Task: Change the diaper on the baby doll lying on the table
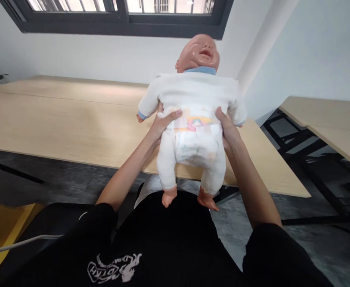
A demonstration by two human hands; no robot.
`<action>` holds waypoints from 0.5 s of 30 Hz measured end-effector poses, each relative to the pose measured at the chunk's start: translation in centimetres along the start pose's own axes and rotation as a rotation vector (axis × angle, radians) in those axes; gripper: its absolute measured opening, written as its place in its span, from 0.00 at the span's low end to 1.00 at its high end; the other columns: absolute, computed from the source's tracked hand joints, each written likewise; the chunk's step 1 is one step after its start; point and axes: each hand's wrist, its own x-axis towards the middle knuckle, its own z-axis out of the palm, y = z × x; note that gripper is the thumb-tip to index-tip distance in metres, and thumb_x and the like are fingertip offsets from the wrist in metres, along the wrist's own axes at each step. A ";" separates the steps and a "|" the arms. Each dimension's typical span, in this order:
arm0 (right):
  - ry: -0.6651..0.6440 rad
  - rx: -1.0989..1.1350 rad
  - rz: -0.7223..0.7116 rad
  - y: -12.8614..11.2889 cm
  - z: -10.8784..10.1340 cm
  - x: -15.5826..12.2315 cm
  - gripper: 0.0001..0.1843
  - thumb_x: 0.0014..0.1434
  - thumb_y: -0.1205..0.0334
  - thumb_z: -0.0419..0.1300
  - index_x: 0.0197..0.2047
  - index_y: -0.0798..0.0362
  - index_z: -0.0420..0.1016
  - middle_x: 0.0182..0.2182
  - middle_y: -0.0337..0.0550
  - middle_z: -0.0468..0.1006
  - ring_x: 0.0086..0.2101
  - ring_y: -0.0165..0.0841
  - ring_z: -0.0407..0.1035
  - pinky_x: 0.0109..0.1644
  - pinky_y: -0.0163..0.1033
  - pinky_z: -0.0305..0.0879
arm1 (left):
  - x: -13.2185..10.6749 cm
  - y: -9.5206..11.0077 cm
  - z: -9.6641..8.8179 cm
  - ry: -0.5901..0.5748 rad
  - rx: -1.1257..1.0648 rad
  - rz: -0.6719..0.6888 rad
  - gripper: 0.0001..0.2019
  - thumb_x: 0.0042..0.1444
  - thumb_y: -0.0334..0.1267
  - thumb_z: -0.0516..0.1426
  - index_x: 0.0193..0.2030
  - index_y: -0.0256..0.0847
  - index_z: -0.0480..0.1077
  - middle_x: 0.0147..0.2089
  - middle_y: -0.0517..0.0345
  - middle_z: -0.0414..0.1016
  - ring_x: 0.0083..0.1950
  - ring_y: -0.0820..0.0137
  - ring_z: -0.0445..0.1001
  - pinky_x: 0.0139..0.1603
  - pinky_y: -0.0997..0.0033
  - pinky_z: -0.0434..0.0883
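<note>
A baby doll (197, 91) in a white outfit with blue collar and cuffs is held upright in front of me, facing me. Around its waist sits a diaper (197, 145) with a coloured printed band. My left hand (164, 123) grips the doll's side at the waist, thumb lying on the front of the diaper. On the opposite side my right hand (229, 125) holds it the same way. The fingers of both hands are mostly hidden behind the doll. Its bare feet hang over the near edge of the table, in front of my black shirt.
A light wooden table (58, 119) stretches ahead and to the left, against a white wall below a dark-framed window (121, 24). Another table (336, 115) with black legs stands at the right. Something yellow (10, 227) is at the lower left, beside a white cable (28, 241).
</note>
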 end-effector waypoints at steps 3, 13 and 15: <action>0.100 -0.019 -0.123 -0.5 -0.4 -2.9 0.34 0.59 0.30 0.63 0.62 0.37 0.69 0.68 0.33 0.66 0.69 0.40 0.59 0.73 0.50 0.65 | -3.0 1.3 1.1 0.007 0.001 0.073 0.49 0.40 0.51 0.75 0.69 0.50 0.60 0.65 0.55 0.74 0.68 0.52 0.71 0.71 0.45 0.67; 0.292 -0.605 0.192 -2.3 -0.4 -15.0 0.40 0.54 0.24 0.62 0.59 0.43 0.78 0.59 0.49 0.75 0.66 0.50 0.64 0.72 0.59 0.62 | -11.4 1.9 0.8 -0.002 -0.081 -0.296 0.45 0.33 0.65 0.73 0.59 0.48 0.73 0.55 0.50 0.81 0.67 0.40 0.72 0.69 0.38 0.70; 0.219 -0.652 0.157 -2.6 -0.3 -16.0 0.45 0.49 0.24 0.65 0.62 0.43 0.75 0.59 0.49 0.75 0.63 0.50 0.68 0.69 0.58 0.68 | -12.6 2.7 0.9 0.019 -0.023 -0.285 0.44 0.39 0.59 0.74 0.64 0.54 0.70 0.56 0.56 0.81 0.70 0.43 0.69 0.72 0.39 0.67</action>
